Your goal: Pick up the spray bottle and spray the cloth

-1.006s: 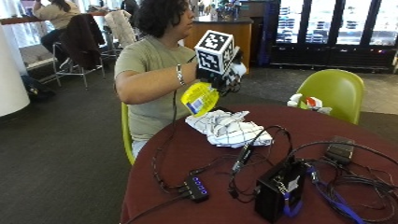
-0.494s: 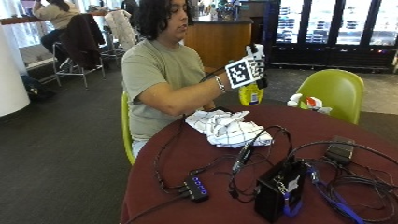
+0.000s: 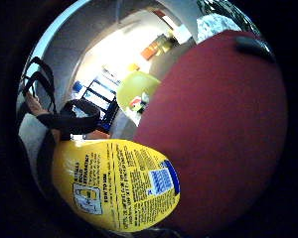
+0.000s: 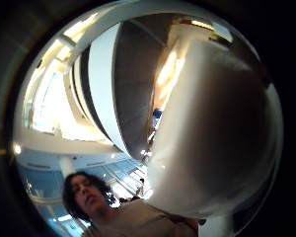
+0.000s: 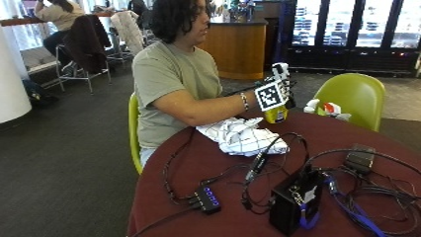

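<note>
In the outside view my gloved right hand [image 5: 279, 93] grips a yellow spray bottle [image 5: 276, 114] and holds it upright at the far side of the round dark red table [image 5: 197, 173]. The bottle's white spray head [image 5: 281, 69] sticks up above the hand. Its base is at or just above the tabletop; I cannot tell whether it touches. A crumpled white checked cloth [image 5: 240, 136] lies on the table, nearer the person and to the left of the bottle. The little finger side palm view shows the bottle's yellow label [image 3: 121, 186] close by over the table [image 3: 223, 124]. The white spray head [image 4: 212, 133] fills the thumb side palm view.
A black box [image 5: 296, 205], a small hub [image 5: 207, 198], a flat black device [image 5: 360, 158] and several tangled cables cover the near and right parts of the table. A green chair [image 5: 352, 96] stands behind the table, with a small white and red item [image 5: 327, 108] by it.
A second ago the hand held the bottle tilted above the cloth, near the person's chest. It has since carried the bottle right and down, past the cloth, and set it upright.
</note>
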Demonstrator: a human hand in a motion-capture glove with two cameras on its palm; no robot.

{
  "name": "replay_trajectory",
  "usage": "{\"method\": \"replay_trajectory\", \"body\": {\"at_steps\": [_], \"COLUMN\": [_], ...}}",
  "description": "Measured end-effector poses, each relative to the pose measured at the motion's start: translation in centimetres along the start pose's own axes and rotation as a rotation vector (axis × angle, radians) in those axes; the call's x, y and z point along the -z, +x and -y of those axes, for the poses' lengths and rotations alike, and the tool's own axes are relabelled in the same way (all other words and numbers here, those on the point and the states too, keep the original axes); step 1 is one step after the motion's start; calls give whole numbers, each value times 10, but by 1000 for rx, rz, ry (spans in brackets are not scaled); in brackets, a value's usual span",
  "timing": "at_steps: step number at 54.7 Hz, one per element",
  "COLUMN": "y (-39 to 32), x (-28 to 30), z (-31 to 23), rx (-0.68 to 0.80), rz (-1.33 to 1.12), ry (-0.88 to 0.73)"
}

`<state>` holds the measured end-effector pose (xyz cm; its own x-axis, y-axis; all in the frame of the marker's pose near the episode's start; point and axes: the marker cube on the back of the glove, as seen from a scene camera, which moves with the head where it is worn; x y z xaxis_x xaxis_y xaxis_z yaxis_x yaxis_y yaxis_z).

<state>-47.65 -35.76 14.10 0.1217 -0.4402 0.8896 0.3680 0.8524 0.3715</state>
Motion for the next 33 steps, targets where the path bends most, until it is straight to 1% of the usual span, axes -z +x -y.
{"method": "replay_trajectory", "body": {"at_steps": [3,6,10,14,15,19,23,25,27,30,33], "y": [-2,-4,0,2,2,2,-20,-28,-32,-37,-42], "x": [-1,-1,5,17,22,43,64,75,92,127,150], "z": [8,7,4,-15,-19,-27,-25,-24,-24,-27,-32], "rx": [-9,-38,-114,-185,-191,-175,-136,-119,-108,-122,-170], "rz": [21,41,20,-9,-11,-80,-114,-193,-328,-546,-738], "ry": [56,32,-49,-241,-268,-242,-180,-164,-185,-284,-390]}}
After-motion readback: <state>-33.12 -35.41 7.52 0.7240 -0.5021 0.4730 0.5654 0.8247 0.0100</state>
